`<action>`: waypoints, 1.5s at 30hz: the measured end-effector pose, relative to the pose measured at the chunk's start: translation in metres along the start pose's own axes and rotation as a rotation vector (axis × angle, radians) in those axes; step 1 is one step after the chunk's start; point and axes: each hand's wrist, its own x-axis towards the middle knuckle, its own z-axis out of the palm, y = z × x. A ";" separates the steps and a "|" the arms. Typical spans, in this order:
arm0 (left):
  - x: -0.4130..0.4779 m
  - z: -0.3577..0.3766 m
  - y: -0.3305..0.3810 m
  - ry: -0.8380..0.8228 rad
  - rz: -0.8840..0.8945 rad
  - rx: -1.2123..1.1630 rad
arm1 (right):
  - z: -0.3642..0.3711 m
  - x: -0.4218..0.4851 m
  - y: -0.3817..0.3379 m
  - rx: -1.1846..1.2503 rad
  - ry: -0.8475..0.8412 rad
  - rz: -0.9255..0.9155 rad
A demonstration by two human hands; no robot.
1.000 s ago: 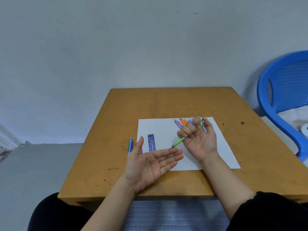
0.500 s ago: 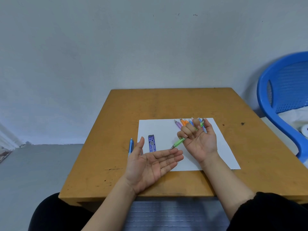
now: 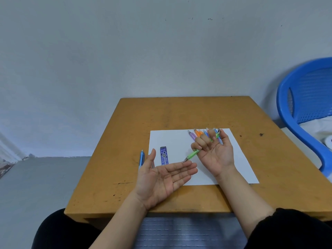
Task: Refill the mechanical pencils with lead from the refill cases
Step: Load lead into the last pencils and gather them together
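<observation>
so the green pencil (image 3: pixel 193 155) is in the right hand (image 3: pixel 215 155), palm up, fingers curled over the upper barrel and gripping it. It's translucent lime plastic with a ribbed-looking grip and a small metal cone tip. The tip slants down toward the fingertips of the left hand (image 3: pixel 161 178); can't tell if it actually touches them. That left hand is palm up and flat, fingers straight and close together, thumb sticking up, holding nothing

The refill case (image 3: pixel 164 156) is a slim flat rectangle, dark blue with white print. It lies lengthwise on the left part of the white paper sheet (image 3: pixel 176 141), just beyond the left hand, between the thumb and the pencil tip

A blue pencil (image 3: pixel 141 159) sits on bare wood just off the paper's left edge, its near end hidden behind the left thumb. There's something reddish beside it, mostly covered, can't say what. At the far edge of the paper is a row of pencils (image 3: pixel 197 133), purple, orange and blue, side by side. The right hand's curled fingers block their near ends

The table (image 3: pixel 179 114) is matte orange-brown wood, scuffed with dark specks and scratches. A glossy blue plastic chair (image 3: pixel 291 108) with a perforated back stands to the right, and the wall behind is plain pale grey
</observation>
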 end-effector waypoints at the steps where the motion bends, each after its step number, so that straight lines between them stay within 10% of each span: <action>1: 0.000 0.000 0.000 0.004 0.001 -0.003 | 0.001 0.000 0.001 -0.009 0.018 -0.008; 9: -0.009 0.003 -0.002 -0.012 0.066 -0.007 | 0.001 0.005 -0.003 -0.134 0.084 -0.077; 18: -0.021 0.003 0.010 0.153 0.396 0.019 | 0.034 0.009 0.001 -1.097 0.436 -0.073; 23: -0.027 -0.006 0.034 0.523 0.683 0.688 | 0.054 0.016 0.000 -1.621 0.506 -0.080; 30: -0.016 -0.057 0.056 0.834 0.563 1.523 | 0.040 0.040 0.001 -2.211 0.515 -0.012; 45: -0.010 -0.075 0.050 0.954 0.389 1.890 | 0.007 0.048 0.009 -2.512 0.438 -0.217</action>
